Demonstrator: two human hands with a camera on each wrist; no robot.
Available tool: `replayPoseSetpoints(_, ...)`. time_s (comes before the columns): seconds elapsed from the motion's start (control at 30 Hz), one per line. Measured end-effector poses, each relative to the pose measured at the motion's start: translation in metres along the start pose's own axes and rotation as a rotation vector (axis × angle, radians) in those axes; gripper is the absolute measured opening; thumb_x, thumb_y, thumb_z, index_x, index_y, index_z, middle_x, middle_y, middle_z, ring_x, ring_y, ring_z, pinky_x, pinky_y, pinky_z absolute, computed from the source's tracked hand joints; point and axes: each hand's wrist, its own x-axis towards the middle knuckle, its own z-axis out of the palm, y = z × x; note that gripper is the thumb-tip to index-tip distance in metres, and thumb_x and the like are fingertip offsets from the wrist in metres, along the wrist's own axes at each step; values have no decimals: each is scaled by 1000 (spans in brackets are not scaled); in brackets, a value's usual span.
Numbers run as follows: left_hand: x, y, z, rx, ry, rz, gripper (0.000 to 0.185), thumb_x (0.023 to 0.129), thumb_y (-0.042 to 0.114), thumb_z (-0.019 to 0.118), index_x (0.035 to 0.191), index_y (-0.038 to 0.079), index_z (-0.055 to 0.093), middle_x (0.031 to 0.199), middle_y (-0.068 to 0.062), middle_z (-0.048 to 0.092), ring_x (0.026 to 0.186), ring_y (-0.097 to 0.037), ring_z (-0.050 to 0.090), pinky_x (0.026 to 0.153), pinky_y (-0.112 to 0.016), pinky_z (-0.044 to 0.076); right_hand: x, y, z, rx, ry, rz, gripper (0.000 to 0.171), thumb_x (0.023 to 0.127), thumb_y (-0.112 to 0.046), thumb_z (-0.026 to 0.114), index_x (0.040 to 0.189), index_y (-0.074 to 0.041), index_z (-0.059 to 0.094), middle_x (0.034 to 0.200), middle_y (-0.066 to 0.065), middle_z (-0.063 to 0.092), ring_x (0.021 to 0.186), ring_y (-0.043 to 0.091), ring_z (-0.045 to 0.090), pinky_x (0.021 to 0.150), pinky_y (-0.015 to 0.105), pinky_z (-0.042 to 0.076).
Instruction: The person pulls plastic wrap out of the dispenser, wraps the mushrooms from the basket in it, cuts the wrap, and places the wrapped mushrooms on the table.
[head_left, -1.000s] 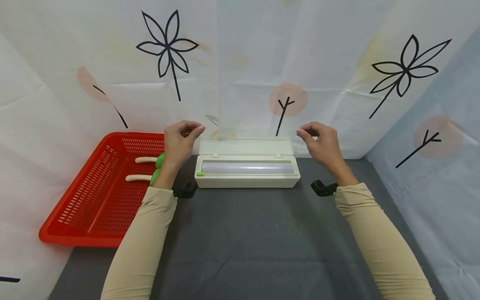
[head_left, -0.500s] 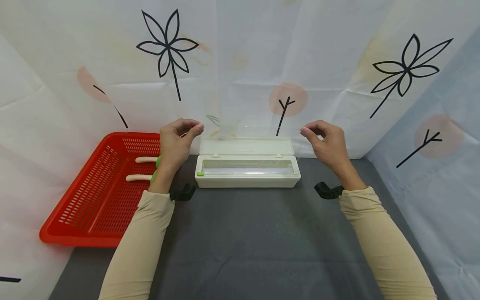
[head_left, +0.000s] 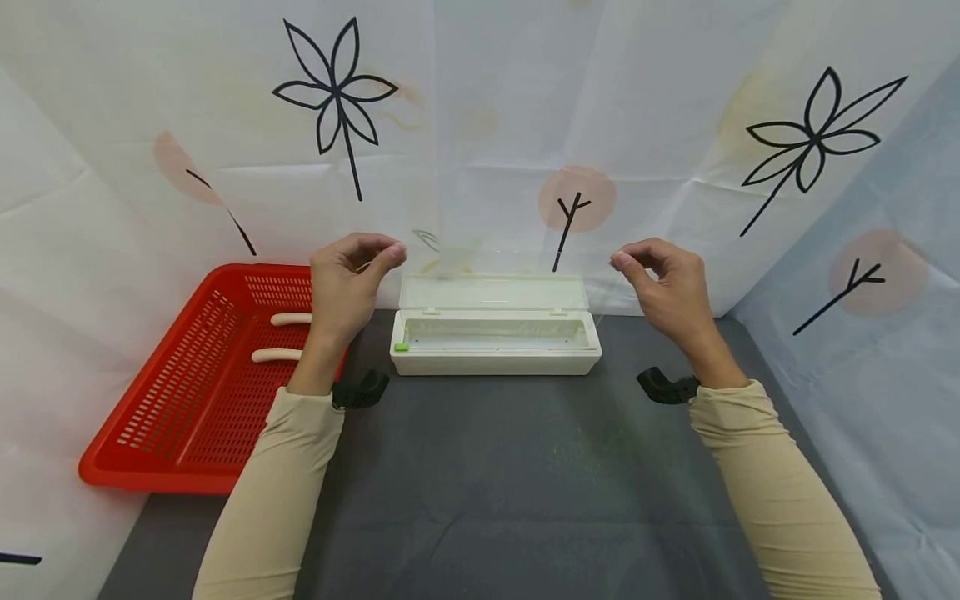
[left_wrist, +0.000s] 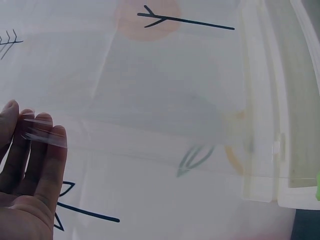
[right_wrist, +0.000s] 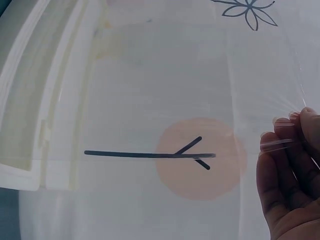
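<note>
Clear cling film point(left_wrist: 115, 132) is pinched at one corner by my left hand point(head_left: 341, 287), thumb against fingertips. My right hand point(head_left: 667, 287) pinches the other side, where the film point(right_wrist: 277, 145) creases over the fingers in the right wrist view. Both hands are raised, level with each other, on either side of a white cling film box point(head_left: 495, 365). Its lid point(head_left: 495, 293) stands tilted back. The film's faint edges run from the fingers toward the box in both wrist views. Inside the box a pale interior with small dark dots shows.
A red plastic basket point(head_left: 202, 479) stands at the left, partly behind the left arm. Two pale handles point(head_left: 277, 355) stick out in it. A green slider point(head_left: 401, 347) sits at the box's left front. Grey cloth point(head_left: 510, 467) covers the table; patterned curtains point(head_left: 480, 100) hang behind.
The hands have moved slightly apart, the left hand leftward and the right hand rightward. The shiny roll seen in the box a second ago no longer shows in its opening.
</note>
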Motion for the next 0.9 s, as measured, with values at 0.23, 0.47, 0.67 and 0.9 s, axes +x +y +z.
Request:
replayPoseSetpoints(0.23,-2,10,-1,-52,15,23,15,90,1,75,101,-10,73,93,-18,74,82,-11,72,83,-25,57,-1,-8,-5,64,11,-31,8,96,3,66,98,8,72,92,17,71,87,3,65,83,19,47)
replayPoseSetpoints(0.47,-7,18,-6,-115,-16,50,13,90,-4,74,100,-11,72,89,-14,74,77,-18,73,80,-29,59,-5,-15,-12,109,-13,-50,8,97,7,63,96,9,71,91,18,71,90,7,66,87,20,50)
replayPoseSetpoints(0.67,-14,27,-14,-137,-69,-6,14,90,-3,74,103,-10,72,92,-16,73,79,-21,73,81,-30,59,-13,-22,-21,150,-76,-82,7,94,15,62,94,12,69,90,18,69,89,12,67,83,20,51)
replayPoseSetpoints(0.9,-16,37,-20,-130,-117,-11,13,91,-4,73,103,-9,73,91,-9,74,80,-20,74,81,-29,59,-18,-27,-29,140,-115,-105,11,92,18,62,96,11,70,91,16,70,88,15,68,82,19,52)
